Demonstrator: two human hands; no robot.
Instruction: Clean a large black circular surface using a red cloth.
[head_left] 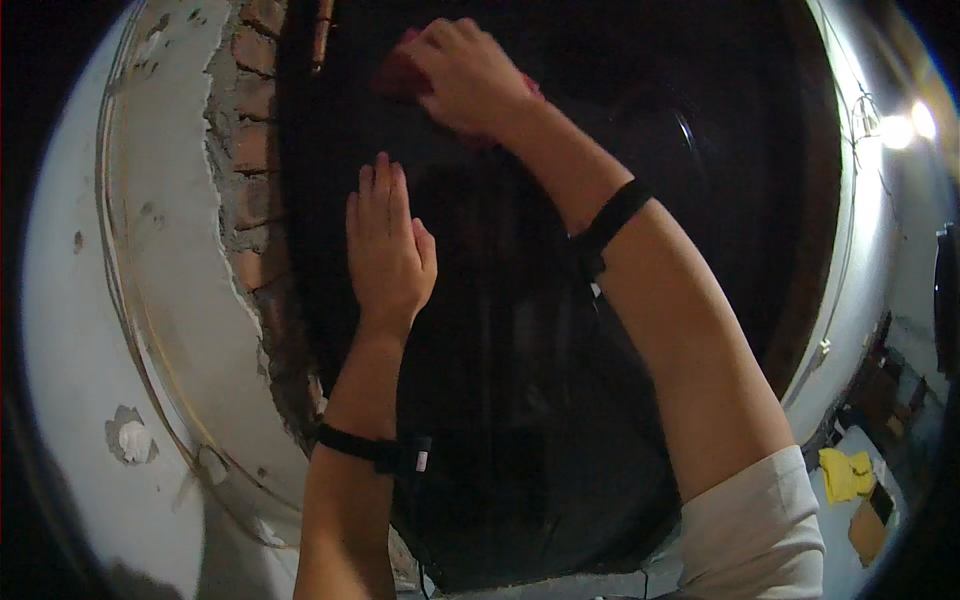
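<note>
A: How is the left hand (388, 250) lying?

B: It is lying flat, fingers straight and together, pressing on the dark glass pane (560, 330), forearm rising from the lower edge.

A: And the right hand (468, 75)?

B: It is reaching higher, arm bent at the wrist, fingers closing over a red cloth (398, 72) against the top of the pane.

A: What is beside them?

B: Bare brick (250, 160) and chipped white plaster (170, 260) are framing the pane's left edge.

Dark glass door panel (560, 400), frame centre: left hand (385, 255) flat on it; red cloth (400, 72) pressed at top centre.
</note>
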